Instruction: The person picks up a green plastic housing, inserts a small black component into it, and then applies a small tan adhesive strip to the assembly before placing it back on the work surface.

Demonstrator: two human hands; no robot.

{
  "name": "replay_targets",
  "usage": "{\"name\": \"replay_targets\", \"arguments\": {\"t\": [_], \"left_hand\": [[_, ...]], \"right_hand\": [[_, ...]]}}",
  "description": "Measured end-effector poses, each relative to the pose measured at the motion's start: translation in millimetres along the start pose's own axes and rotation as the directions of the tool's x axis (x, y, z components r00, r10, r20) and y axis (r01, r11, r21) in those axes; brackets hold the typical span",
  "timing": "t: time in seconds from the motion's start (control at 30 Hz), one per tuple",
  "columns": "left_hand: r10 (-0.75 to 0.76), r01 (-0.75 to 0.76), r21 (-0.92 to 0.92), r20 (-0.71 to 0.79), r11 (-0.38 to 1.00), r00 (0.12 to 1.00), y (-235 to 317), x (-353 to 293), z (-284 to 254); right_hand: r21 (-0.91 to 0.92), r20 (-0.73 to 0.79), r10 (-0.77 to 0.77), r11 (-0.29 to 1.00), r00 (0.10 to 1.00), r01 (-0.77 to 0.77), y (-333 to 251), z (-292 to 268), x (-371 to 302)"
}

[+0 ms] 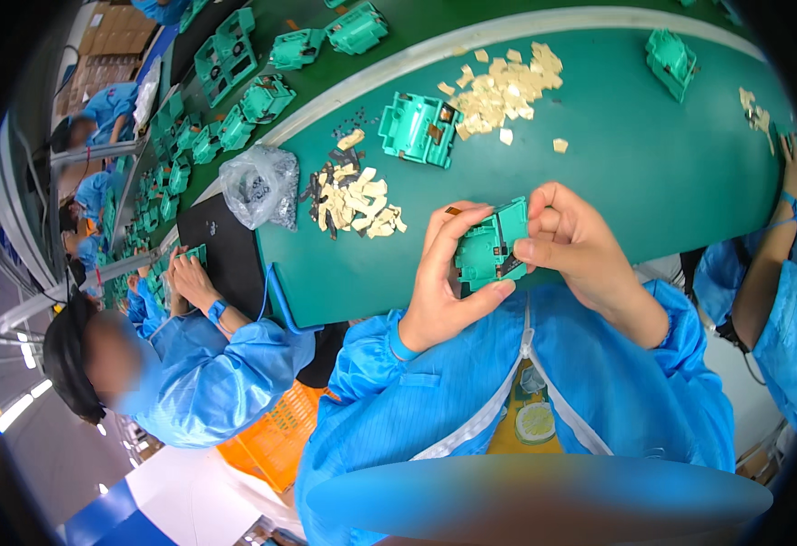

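Head view: your L hand (438, 296) grasps the green housing (479, 250); R hand (585, 255) has thumb on its edge away from the clear bag (260, 187), can't tell if pinching. Housing's btwn hands, right of bag, neither nearer; long axis unclear.

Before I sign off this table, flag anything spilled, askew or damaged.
Pale and black scraps lie strewn in a loose, mixed heap beside the bag, which looks untidy. The held part shows no clear damage.
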State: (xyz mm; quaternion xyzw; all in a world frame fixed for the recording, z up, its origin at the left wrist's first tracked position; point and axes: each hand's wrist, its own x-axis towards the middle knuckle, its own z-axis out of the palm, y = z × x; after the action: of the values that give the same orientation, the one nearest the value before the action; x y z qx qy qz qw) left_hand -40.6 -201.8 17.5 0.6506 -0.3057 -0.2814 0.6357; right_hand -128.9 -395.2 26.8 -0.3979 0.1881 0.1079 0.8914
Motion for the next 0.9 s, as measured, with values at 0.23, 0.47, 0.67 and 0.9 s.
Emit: {"name": "replay_targets", "arguments": {"t": [0.23, 0.47, 0.67, 0.9], "left_hand": [[0.108, -0.100, 0.155, -0.048, 0.983, 0.993, 13.3, 13.5, 0.7], [0.268, -0.162, 0.611, -0.086, 0.775, 0.960, 17.4, 24.0, -4.1], [0.402, -0.197, 0.542, -0.289, 0.817, 0.869, 27.6, 8.9, -33.3], [0.238, 0.059, 0.493, -0.518, 0.868, 0.822, 18.1, -23.7, -75.8]], "right_hand": [[0.001, 0.013, -0.200, 0.980, 0.980, 0.200, -5.6, 7.4, 5.3], [-0.649, -0.018, -0.166, 0.752, 0.986, 0.115, -36.4, 11.3, 19.1], [-0.569, -0.033, -0.238, 0.803, 0.971, 0.178, -108.6, 3.4, 96.3], [-0.827, -0.213, -0.412, 0.559, 0.886, 0.062, -110.6, -15.4, 260.0]]}}
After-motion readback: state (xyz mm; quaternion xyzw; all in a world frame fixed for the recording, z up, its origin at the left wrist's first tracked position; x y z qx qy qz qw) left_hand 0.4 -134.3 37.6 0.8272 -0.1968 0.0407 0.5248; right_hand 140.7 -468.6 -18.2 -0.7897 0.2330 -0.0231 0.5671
